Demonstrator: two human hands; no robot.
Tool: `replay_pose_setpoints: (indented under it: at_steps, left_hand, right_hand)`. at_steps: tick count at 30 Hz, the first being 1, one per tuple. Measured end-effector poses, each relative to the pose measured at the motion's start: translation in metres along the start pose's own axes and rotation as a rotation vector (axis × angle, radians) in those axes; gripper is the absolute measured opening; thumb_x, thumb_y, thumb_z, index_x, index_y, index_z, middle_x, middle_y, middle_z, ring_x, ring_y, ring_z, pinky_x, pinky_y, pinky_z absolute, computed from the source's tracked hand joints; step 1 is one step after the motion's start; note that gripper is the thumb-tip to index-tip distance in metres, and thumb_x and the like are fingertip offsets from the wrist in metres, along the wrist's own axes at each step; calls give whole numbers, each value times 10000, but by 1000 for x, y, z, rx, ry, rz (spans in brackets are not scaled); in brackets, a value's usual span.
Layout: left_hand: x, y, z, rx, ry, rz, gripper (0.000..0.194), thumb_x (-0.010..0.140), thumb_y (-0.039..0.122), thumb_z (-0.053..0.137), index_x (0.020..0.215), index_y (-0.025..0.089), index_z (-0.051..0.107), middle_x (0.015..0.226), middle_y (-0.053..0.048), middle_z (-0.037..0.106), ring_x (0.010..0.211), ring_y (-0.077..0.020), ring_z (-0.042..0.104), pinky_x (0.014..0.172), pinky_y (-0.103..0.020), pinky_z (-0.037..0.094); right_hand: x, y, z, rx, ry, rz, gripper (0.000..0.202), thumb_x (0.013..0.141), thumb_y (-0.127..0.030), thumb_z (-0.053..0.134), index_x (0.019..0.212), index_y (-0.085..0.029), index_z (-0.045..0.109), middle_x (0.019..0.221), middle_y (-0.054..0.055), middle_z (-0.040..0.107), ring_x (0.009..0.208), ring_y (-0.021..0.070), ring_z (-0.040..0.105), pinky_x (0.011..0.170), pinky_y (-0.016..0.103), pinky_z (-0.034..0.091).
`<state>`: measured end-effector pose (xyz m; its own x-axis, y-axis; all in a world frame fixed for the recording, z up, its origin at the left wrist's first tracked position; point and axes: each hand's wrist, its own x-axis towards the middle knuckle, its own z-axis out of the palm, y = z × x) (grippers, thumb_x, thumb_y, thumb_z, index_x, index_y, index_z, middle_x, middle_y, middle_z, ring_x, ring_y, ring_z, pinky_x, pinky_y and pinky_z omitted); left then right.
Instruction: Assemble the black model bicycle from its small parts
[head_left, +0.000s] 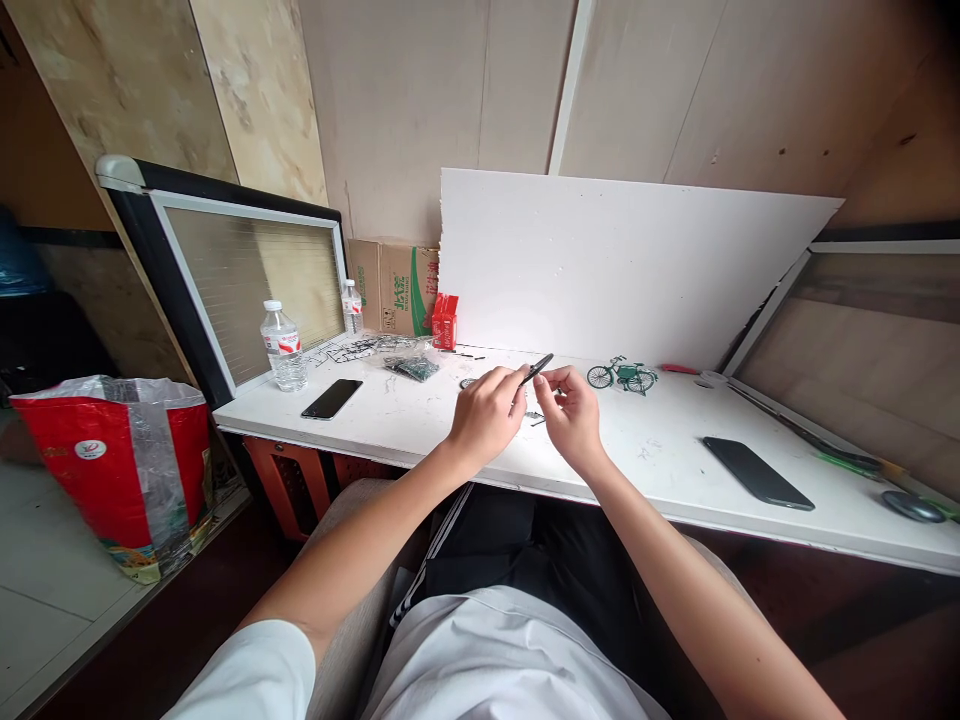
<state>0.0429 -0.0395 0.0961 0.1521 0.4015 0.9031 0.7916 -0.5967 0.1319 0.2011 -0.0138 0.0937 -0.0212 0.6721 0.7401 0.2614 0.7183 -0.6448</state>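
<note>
Over my head feed I find the thin dark piece [538, 368] raised above the white table [667, 460], just left of the green model bicycle [622, 376]. My left hand [487, 415], farther from the bicycle, is curled nearly closed, pinching that piece at its fingertips. My right hand [574, 410], nearer the bicycle, is half curled, fingertips close by the piece; I cannot tell whether they grip it. Well left of the bicycle I see a clear bag of dark parts [411, 368]; to its right, nearer me, lies a black phone [757, 472].
</note>
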Motion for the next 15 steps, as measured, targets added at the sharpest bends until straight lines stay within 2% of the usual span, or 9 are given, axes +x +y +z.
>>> replay_pose_setpoints:
  at_steps: [5, 11, 15]
  left_hand:
    - [0, 0, 1, 3, -6, 12, 332, 1017, 167, 551, 1332, 185, 657, 1062, -78, 758, 967, -196, 733, 863, -311, 603]
    - [-1, 2, 2, -2, -35, -1, 332, 1013, 164, 547, 1320, 197, 671, 1034, -69, 752, 928, -193, 733, 828, -307, 608]
    - [-2, 3, 3, -22, -28, -4, 326, 1011, 170, 552, 1306, 217, 682, 1022, -60, 755, 926, -188, 733, 821, -295, 605]
  right_hand:
    - [-1, -1, -2, -123, -34, -73, 281, 1047, -499, 542, 942, -238, 558, 880, 41, 654, 722, 169, 564, 594, 296, 421]
    - [-3, 11, -4, -610, 38, -349, 165, 1075, -324, 458, 961, -231, 533, 830, 58, 616, 786, 209, 557, 592, 321, 323]
    - [0, 17, -6, -742, 36, -445, 169, 1066, -262, 446, 920, -234, 526, 824, 72, 620, 802, 224, 549, 584, 333, 298]
